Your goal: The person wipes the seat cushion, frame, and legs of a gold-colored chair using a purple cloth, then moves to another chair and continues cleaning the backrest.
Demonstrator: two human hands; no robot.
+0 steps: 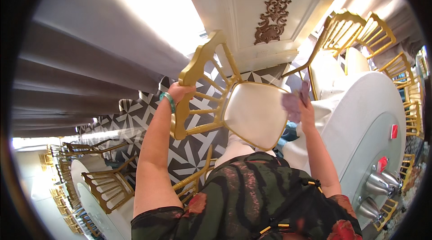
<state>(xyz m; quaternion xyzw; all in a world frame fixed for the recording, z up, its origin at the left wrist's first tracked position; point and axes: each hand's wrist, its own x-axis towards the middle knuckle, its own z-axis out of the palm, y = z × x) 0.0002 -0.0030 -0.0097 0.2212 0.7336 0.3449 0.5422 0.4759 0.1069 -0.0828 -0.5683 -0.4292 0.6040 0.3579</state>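
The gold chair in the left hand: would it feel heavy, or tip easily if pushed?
The gold chair is likely light for its size: its backrest has slim bars with open gaps. A hard push up there, where the left hand grips, might tip it.

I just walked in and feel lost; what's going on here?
A person's left hand holds the top rail of a gold, white-seated spindle-back chair. Their right hand has a crumpled mauve cloth at the seat's right edge; contact is unclear. A white-clothed round table stands to the right.
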